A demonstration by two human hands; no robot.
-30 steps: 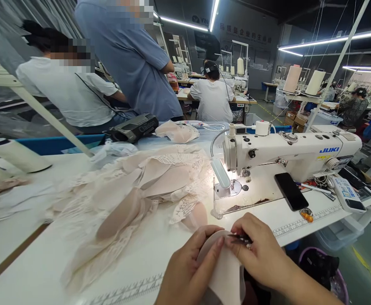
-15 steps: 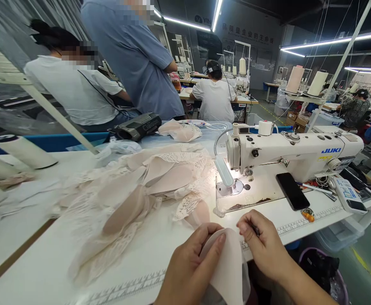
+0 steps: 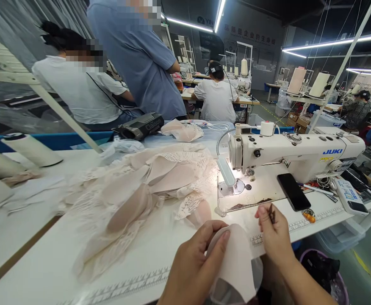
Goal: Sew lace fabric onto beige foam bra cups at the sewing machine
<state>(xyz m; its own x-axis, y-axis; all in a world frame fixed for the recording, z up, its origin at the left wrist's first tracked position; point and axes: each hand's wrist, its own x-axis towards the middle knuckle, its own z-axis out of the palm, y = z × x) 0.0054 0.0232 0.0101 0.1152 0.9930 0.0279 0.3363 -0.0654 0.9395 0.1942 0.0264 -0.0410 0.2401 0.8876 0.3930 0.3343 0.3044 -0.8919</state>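
Observation:
My left hand (image 3: 193,260) pinches the edge of a pale pink bra cup (image 3: 236,258) between thumb and fingers, over the table's front edge. Sheer light fabric (image 3: 257,271) hangs behind and below the cup. To the right, my right hand (image 3: 276,235) is apart from the cup, fingers curled around a small dark tool (image 3: 272,213) whose tip sticks up; its kind is mostly hidden. Just beyond my left hand lies a lace-edged cup (image 3: 200,212). A heap of pale pink cups and lace (image 3: 173,178) spreads to the left on the white table (image 3: 134,258).
A white JUKI sewing machine (image 3: 300,148) stands behind my right hand, its lamp (image 3: 226,170) lit. A black phone (image 3: 293,192) and an orange trinket (image 3: 308,217) lie in front. Thread cones (image 3: 33,150) stand at left. Several people sit or stand beyond.
My right hand has moved right and slightly up, away from the cup, with the dark tool showing more. The cup in my left hand has tilted, its lower end swinging right.

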